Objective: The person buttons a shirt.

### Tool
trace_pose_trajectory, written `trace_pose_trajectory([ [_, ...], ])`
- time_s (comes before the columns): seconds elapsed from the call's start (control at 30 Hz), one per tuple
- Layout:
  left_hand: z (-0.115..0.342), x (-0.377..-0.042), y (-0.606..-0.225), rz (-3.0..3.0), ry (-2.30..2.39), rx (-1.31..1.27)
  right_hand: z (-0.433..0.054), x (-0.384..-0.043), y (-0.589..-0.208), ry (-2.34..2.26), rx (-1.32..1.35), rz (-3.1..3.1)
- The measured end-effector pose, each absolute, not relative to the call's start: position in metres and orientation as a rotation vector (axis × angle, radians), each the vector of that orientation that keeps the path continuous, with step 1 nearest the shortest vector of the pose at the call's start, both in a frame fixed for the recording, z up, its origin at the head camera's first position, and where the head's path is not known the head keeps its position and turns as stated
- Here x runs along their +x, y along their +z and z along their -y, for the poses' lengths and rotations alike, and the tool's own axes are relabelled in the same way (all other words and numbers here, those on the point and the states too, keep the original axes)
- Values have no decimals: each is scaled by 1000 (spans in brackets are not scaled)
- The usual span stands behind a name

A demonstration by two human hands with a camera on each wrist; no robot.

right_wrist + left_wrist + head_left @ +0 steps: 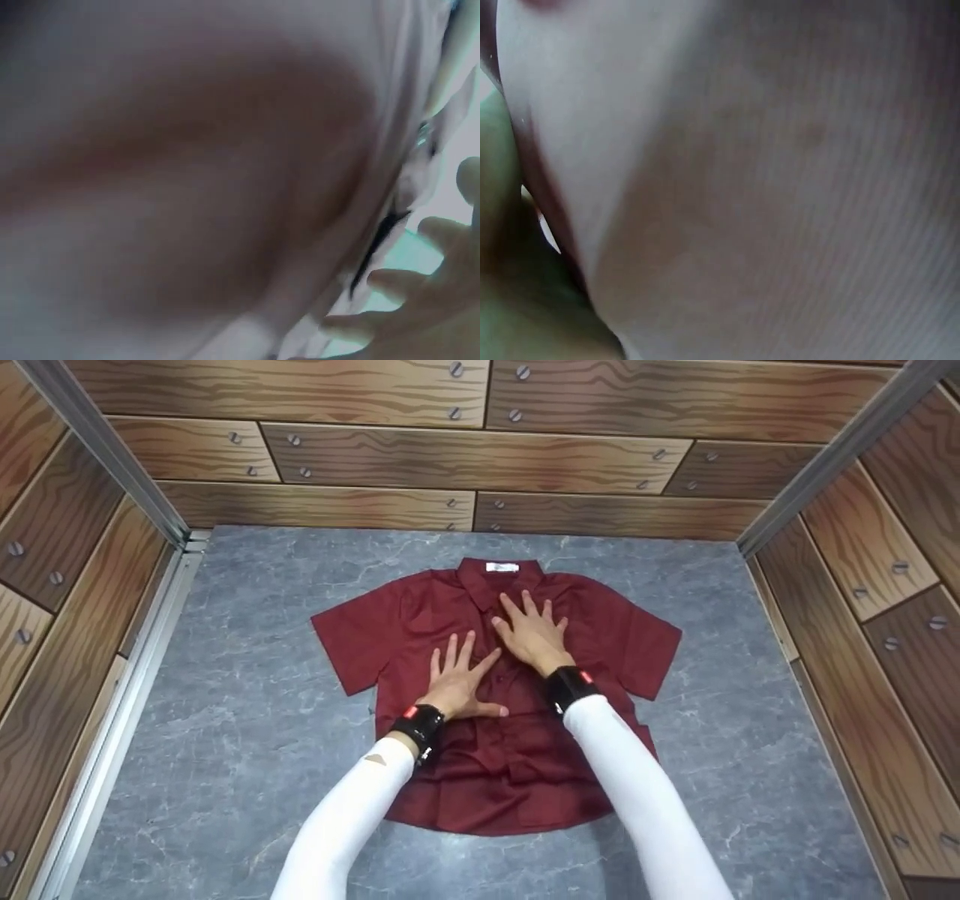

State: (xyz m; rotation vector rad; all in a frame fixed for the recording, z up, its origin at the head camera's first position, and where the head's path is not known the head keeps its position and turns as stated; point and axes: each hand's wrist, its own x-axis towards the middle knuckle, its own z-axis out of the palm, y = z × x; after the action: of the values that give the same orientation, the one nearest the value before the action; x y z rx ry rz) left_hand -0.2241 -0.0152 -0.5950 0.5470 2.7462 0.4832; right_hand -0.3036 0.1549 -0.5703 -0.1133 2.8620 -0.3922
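A dark red short-sleeved shirt (450, 750) lies spread front side up, its collar with a white label at the far end. Wrinkles cross its lower half. My left hand (457, 682) rests on the middle of the shirt, left of the button line, with fingers spread. Farther up, just below the collar, my right hand (532, 634) lies on the chest with its fingers fanned out. Neither hand grips the cloth. Blurred close-up fabric (765, 187) fills most of the left wrist view. In the right wrist view, fingers (397, 285) show at the lower right beside blurred cloth.
The shirt lies on a grey marbled surface (247, 660). Wood-patterned panels (480, 457) stand at the back and along both sides, with metal rails (142, 660) at the left edge. White sleeves and black wrist bands cover my forearms.
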Motion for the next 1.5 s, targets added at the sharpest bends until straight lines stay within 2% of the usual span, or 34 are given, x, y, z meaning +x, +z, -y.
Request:
trace_pose_trajectory([
  [0.23,22,-228,-595,-2732,572,570,-162,-266,-555,-275,-198,-2899],
  [0.47,39,-233,-594,-2795,788,618,-185,-243,-573,-258,-177,-2809],
  [0.8,50,-239,-596,-2812,413,571,-207,-254,-579,-314,-119,-2797],
  [1.5,51,-272,-587,-2733,478,508,-202,-277,-575,-332,-84,-2790],
])
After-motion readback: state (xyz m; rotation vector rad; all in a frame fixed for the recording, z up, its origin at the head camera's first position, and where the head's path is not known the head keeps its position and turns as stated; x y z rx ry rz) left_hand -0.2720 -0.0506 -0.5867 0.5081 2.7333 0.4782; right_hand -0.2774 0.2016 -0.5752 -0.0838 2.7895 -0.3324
